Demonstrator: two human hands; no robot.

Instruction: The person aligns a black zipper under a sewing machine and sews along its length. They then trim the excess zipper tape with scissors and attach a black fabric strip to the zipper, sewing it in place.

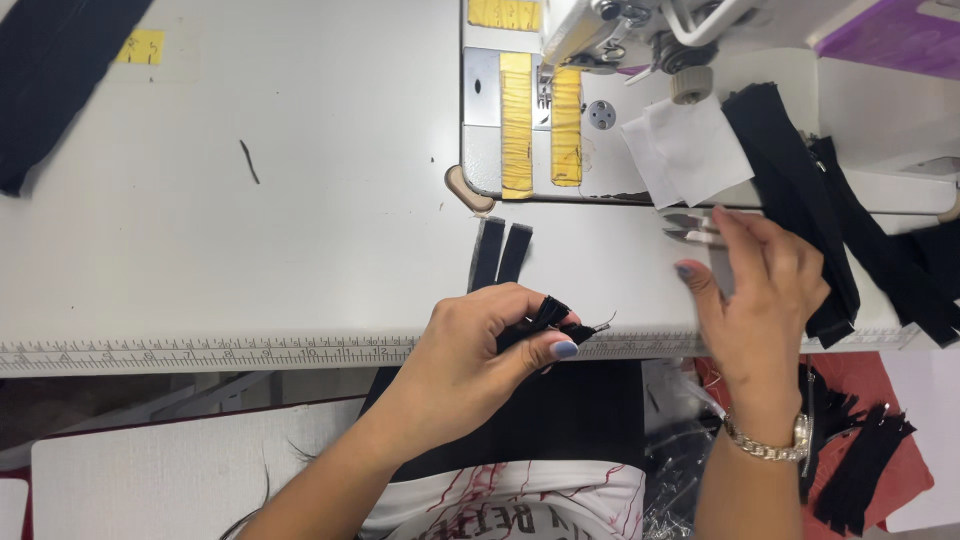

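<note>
White tabletop [250, 250] fills most of the view, with a printed ruler strip [200, 354] along its near edge and a white sewing machine [600, 60] standing at the far side. Taking the machine as landmark: two yellow ribbed strips [517, 125] lie on its bed beside the needle, a white square of cloth [690, 150] rests at its right front, and long black fabric bands [800, 190] drape over its right end and down toward the table. Just in front of the machine bed, two short narrow black fabric strips [500, 252] lie side by side on the tabletop. Nearer than those, the left hand [470, 360] is closed, thumb and fingers pinching a small bundle of black fabric pieces [548, 320] at the table's near edge. In front of the machine's right side, the right hand [760, 290], with a metal wristwatch [768, 445], lies over small metal thread snips [690, 230]; I cannot tell whether its fingers grip them. Far left of the machine, a dark cloth panel [50, 70] lies at the table corner.
</note>
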